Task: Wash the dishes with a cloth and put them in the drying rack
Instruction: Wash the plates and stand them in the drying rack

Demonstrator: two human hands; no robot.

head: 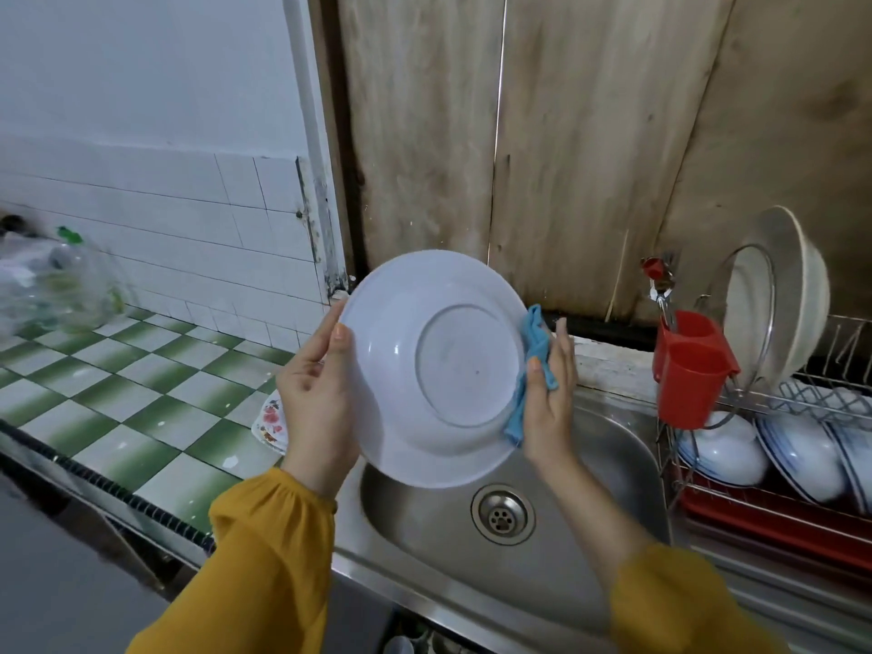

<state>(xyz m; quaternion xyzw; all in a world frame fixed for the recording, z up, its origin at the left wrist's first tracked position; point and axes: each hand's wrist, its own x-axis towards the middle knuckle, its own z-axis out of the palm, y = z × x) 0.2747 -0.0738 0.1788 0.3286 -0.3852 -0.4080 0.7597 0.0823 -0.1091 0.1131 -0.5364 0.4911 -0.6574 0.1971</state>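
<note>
Left hand (pixel 316 398) is gripping the plate (pixel 439 370) by its left rim over the sink (pixel 590 464), underside up, while the right hand (pixel 549 398) is pinching the cloth (pixel 535 342) against the right edge. Probably light but slippery and breakable, so I'm guessing two-handed rim grips are working best

Head view, close down onto sink (pixel 613 446)
</note>
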